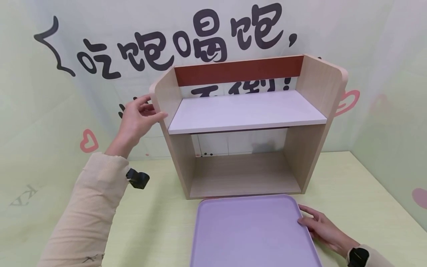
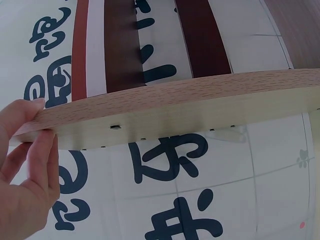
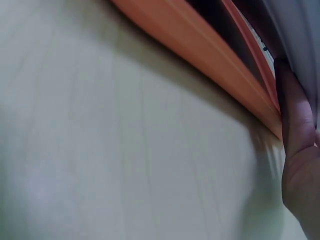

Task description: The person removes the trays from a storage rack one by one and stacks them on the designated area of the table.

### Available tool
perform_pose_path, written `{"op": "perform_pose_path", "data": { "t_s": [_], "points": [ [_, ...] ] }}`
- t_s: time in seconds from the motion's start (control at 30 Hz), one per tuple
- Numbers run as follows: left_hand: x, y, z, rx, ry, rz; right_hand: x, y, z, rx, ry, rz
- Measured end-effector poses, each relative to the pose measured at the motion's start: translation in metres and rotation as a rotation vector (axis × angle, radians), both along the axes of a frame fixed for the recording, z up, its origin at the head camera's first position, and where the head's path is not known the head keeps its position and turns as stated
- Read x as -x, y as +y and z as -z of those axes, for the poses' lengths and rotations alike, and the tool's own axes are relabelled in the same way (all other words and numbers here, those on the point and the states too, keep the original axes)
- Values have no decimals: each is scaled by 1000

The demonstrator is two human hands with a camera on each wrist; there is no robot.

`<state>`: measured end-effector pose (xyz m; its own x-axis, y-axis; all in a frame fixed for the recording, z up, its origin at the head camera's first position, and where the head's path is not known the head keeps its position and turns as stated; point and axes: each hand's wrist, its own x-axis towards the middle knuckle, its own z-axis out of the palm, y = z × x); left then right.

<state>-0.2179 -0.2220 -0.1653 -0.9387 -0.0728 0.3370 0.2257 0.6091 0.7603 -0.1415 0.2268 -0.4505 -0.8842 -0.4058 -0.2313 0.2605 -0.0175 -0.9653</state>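
A small wooden desktop shelf (image 1: 310, 148) with a white middle board (image 1: 247, 111) and a reddish-brown back strip (image 1: 240, 72) stands on the table. My left hand (image 1: 138, 116) pinches the front edge of its left side panel, thumb on the inner face. The left wrist view shows this hand (image 2: 30, 170) with thumb and fingers on either side of the panel (image 2: 175, 100). In front of the shelf is a light purple tray (image 1: 247, 230); my right hand (image 1: 325, 230) grips its right edge, thumb on top. In the right wrist view an orange rim (image 3: 200, 50) shows below the tray.
The pale wood-grain table (image 1: 347, 185) carries the shelf. Behind it hangs a pale cloth backdrop (image 1: 100, 22) with large black characters and pink hearts. A black wrist camera (image 1: 138, 178) sits on the left sleeve.
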Motion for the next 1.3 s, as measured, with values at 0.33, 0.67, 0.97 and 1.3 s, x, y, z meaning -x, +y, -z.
{"op": "perform_pose_path", "data": {
  "t_s": [0.33,0.67,0.97,1.3],
  "points": [
    [2,0,1,12,3,-10,1,-4,-5,-35,15,-1],
    [3,1,1,9,-4,-18,1,-6,-8,-113,62,-12],
    [3,1,0,7,-2,-13,7,-11,-24,-396,191,-21],
    [2,1,1,9,-4,-14,12,-11,-22,-505,302,9]
  ]
}}
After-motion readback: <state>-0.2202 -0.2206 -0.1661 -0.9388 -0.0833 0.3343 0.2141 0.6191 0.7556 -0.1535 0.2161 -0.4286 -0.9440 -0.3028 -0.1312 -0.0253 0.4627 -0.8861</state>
